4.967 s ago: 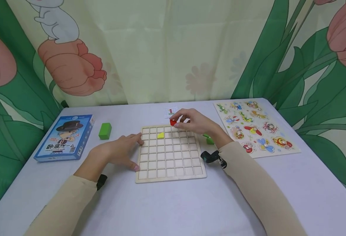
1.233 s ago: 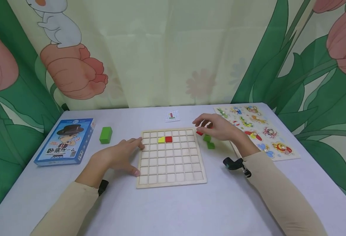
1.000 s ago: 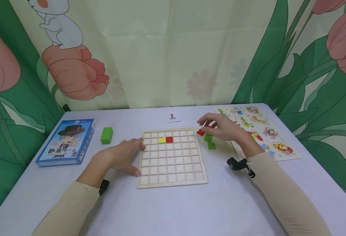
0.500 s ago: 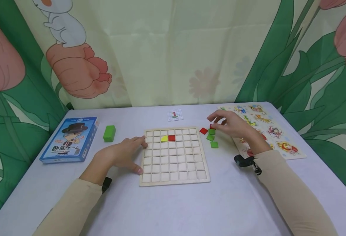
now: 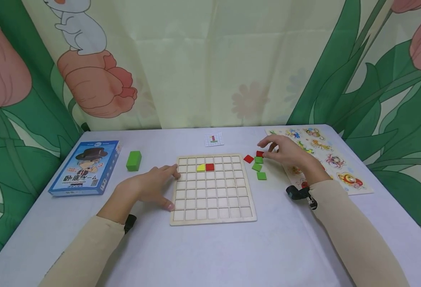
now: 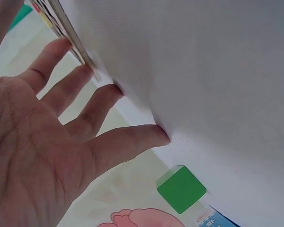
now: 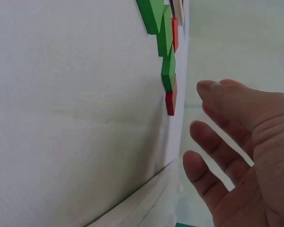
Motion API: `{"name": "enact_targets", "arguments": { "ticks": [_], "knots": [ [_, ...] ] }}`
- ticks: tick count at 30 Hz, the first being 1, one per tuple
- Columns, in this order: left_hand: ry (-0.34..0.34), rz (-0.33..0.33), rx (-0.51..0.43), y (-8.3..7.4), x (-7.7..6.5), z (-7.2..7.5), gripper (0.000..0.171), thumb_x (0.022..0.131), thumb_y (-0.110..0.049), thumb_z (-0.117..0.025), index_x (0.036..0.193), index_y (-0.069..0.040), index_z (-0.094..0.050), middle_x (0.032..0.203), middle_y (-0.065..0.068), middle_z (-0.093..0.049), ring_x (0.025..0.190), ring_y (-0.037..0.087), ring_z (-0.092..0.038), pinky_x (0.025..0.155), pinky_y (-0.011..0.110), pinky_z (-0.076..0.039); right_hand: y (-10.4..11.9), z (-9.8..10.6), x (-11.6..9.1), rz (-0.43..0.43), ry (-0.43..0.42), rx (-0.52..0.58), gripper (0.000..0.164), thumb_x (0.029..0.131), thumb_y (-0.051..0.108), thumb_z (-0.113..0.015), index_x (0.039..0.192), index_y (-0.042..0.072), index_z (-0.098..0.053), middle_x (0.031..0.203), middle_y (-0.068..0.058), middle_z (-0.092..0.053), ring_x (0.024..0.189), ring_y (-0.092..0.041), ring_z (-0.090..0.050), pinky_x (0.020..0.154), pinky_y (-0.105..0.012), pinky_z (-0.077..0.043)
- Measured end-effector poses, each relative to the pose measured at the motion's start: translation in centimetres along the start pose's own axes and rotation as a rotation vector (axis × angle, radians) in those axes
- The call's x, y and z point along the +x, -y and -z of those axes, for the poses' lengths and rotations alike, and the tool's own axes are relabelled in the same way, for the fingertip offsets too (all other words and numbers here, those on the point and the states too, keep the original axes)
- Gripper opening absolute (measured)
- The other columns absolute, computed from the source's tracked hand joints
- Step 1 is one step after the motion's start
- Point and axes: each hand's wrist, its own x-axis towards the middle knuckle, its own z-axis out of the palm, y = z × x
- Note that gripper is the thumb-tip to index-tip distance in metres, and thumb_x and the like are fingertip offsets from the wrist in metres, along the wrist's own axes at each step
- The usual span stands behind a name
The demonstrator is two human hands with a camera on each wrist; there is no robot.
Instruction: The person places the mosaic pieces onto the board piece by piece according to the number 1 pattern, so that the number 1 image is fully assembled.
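My left hand (image 5: pixel 147 185) rests at the left edge of a wooden grid board (image 5: pixel 214 203), its fingertips and thumb against the rim. In the left wrist view its fingers (image 6: pixel 104 106) are spread. In the board's second row lie a yellow tile (image 5: pixel 200 168) and, directly to its right, a red tile (image 5: pixel 209 167). My right hand (image 5: pixel 290 153) hovers right of the loose tiles, fingers loosely bent and holding nothing. Nearest it is a red tile (image 5: pixel 259 154), touching a green tile (image 5: pixel 258 160). Other green tiles (image 5: pixel 257 167) and a red tile (image 5: pixel 248 159) lie close by.
A small pattern card (image 5: pixel 214 139) lies behind the board. To the left are a green block (image 5: pixel 134 161) and a blue game box (image 5: pixel 85 169). An animal picture board (image 5: pixel 330 159) lies partly under my right arm. A printed curtain hangs behind the table.
Five seconds ago my right hand pinched a red tile over the board; that tile now lies beside the yellow one. My right hand has moved right, uncovering the loose tiles. My left hand stays put.
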Motion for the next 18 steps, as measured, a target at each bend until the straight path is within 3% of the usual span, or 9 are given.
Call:
{"name": "enact_targets", "arguments": {
  "ticks": [9, 18],
  "knots": [
    [0.002, 0.007, -0.006, -0.1, 0.1, 0.0, 0.094, 0.07, -0.051, -0.093, 0.147, -0.026, -0.045, 0.164, 0.009, -0.035, 0.146, 0.034, -0.037, 0.112, 0.058, -0.04, -1.1, -0.2, -0.3, -0.105, 0.019, 0.012, 0.033, 0.097, 0.009, -0.069, 0.13, 0.009, -0.066, 0.129, -0.013, -0.064, 0.097, -0.027, -0.056, 0.078, -0.035, -0.049],
    [0.0, 0.018, -0.009, 0.0, 0.1, -0.1, 0.093, 0.069, -0.051, -0.093, 0.146, -0.027, -0.046, 0.166, 0.009, -0.032, 0.147, 0.035, -0.036, 0.111, 0.059, -0.041, -1.4, -0.4, -0.1, -0.075, 0.039, -0.018, 0.036, 0.095, 0.01, -0.072, 0.13, 0.009, -0.066, 0.128, -0.012, -0.066, 0.085, -0.023, -0.055, 0.074, -0.034, -0.046]
  ]
}}
